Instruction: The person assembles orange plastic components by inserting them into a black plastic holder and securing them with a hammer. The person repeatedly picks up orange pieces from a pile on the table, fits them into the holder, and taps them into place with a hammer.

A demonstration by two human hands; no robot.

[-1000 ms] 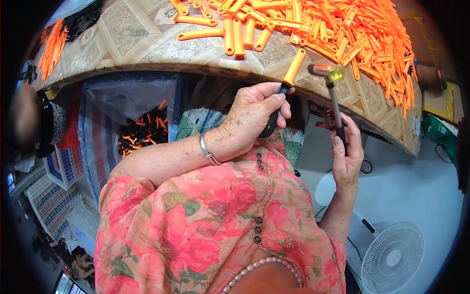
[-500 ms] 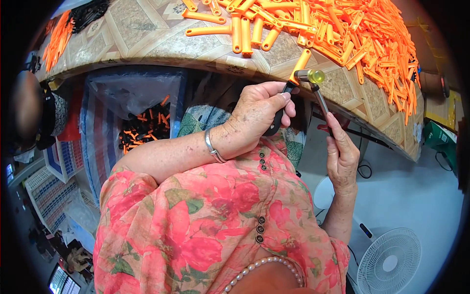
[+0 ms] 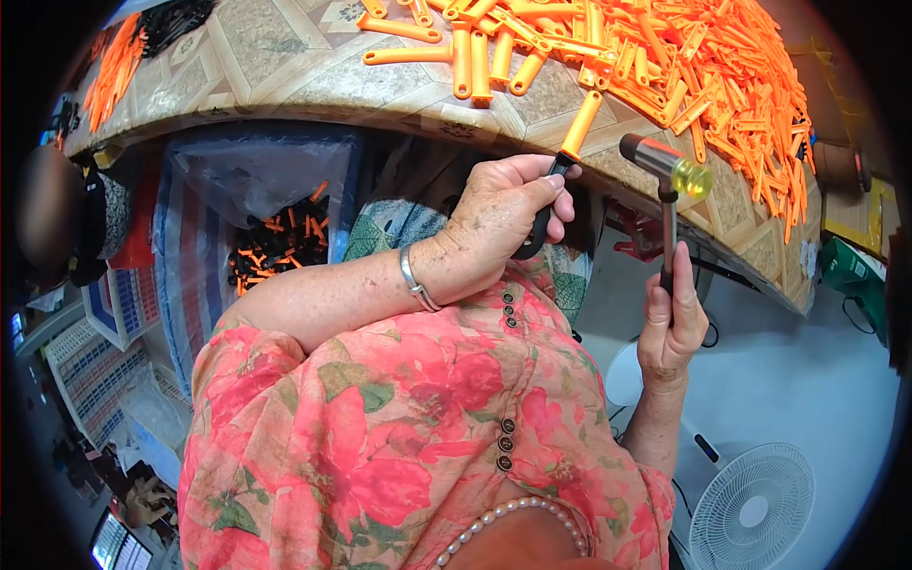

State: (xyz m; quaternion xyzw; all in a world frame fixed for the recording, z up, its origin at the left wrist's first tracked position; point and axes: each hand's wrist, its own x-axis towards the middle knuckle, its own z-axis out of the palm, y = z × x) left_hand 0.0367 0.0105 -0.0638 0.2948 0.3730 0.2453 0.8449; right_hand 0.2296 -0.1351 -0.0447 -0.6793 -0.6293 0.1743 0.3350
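My left hand [image 3: 518,204] is closed round a black plastic handle [image 3: 539,228], held upright in front of the table edge. On the handle's top end stands an orange plastic piece [image 3: 581,125], a narrow tube with a hole at its tip. Fingers of my right hand [image 3: 673,323] grip the thin shaft of a small mallet [image 3: 655,158]. Its head has a clear yellow face and a dark opposite end. The mallet head is to the right of the orange piece, apart from it. Where the two plastic parts join shows just above my left thumb.
A large heap of orange pieces [image 3: 655,57] covers the right of the patterned table [image 3: 285,81]. More orange strips [image 3: 116,81] and black parts [image 3: 176,28] lie far left. Below, a lined bin [image 3: 204,204] holds black-and-orange pieces. A white fan [image 3: 753,511] stands lower right.
The mallet has swung right, away from the orange piece it was against, and my right hand has moved right with it. My left hand has barely moved.
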